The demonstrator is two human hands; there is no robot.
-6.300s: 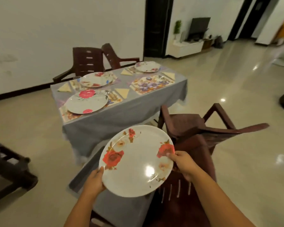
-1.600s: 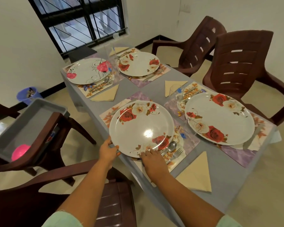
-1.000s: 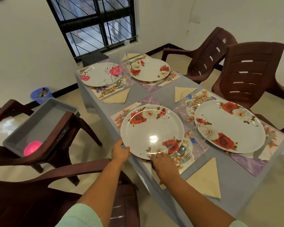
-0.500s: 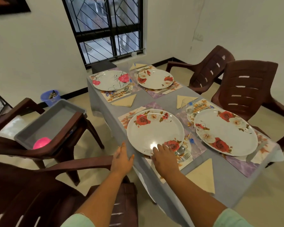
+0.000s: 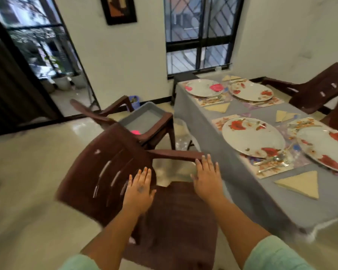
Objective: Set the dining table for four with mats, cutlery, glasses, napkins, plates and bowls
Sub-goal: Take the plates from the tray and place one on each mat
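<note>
The dining table (image 5: 201, 123) with a grey cloth stands at the right. Four floral plates rest on patterned mats: the nearest plate (image 5: 253, 136), one at the right edge (image 5: 324, 147), two at the far end (image 5: 203, 87) (image 5: 251, 91). Cutlery (image 5: 273, 162) lies beside the nearest plate, and a folded beige napkin (image 5: 300, 184) lies in front of it. My left hand (image 5: 140, 189) hovers flat and empty over a brown chair (image 5: 164, 221). My right hand (image 5: 207, 178) is also empty with spread fingers, near that chair's armrest (image 5: 174, 153).
A second brown chair (image 5: 109, 115) holds a grey tray (image 5: 144, 118) with a pink thing (image 5: 135, 131) in it. Two more chairs (image 5: 320, 92) stand beyond the table. A blue bin (image 5: 134, 101) sits by the wall under a window. An open doorway is at the left.
Both hands let go of the nearest plate, which stays on its mat. They moved left off the table to above the brown chair, and my view swung left.
</note>
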